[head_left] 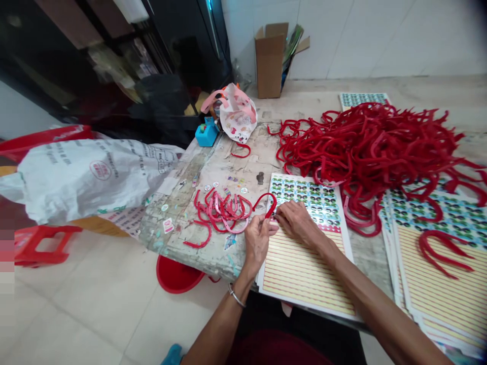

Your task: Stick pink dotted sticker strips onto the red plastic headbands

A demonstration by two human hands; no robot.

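Observation:
My left hand point(258, 238) is closed on a red curved plastic band point(268, 201) held over the top left corner of a sticker sheet point(304, 263). My right hand point(297, 220) lies on that sheet with its fingertips pinched at the small eye stickers beside the band; what they pinch is too small to name. A small heap of red bands point(220, 210) lies just left of my left hand. A big tangled pile of red bands point(376, 147) covers the table's far right.
More sticker sheets point(441, 274) are stacked at the right with a red band on them. A white sack point(87, 175) lies at the left, and a blue tape dispenser point(206, 133), a plastic bag point(238, 114) and a cardboard box point(271, 61) stand at the back. A red basin point(177, 276) sits under the table edge.

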